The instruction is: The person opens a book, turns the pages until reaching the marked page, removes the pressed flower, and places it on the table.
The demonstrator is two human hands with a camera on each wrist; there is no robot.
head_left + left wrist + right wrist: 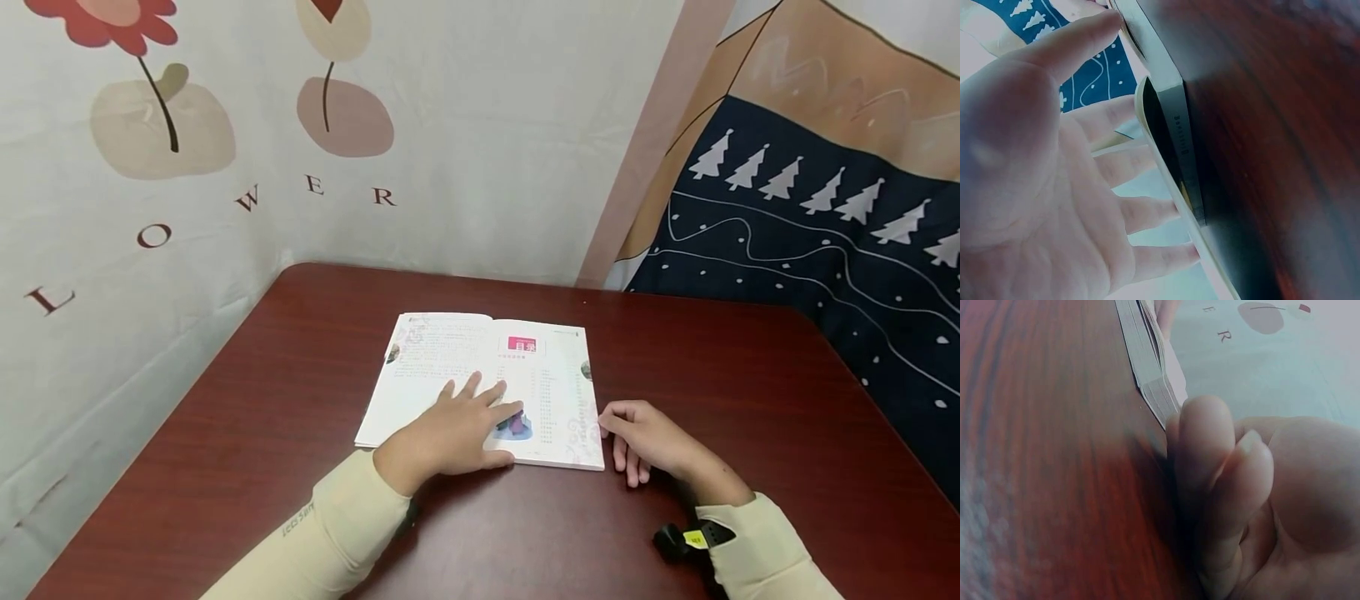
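Observation:
An open book (442,342) lies on the table, with printed text on both pages, a pink heading block and a small blue and purple picture on the right one. Across its middle my left hand (461,425) is spread, fingers straight on the pages and thumb at the near edge. The left wrist view shows the palm (1041,187) beside the book's spine (1179,125), where the cover stands a little away from the page block. Just off the right edge rests my right hand (652,437), fingers loosely curled. Its fingertips (1207,431) overlap the book's corner in the right wrist view.
The dark red-brown table (300,367) carries the book. Behind it hangs a pale curtain (487,167) with flower prints and letters. At the right is a dark blue cloth (787,225) with white trees. A black device (675,542) is strapped to the right wrist.

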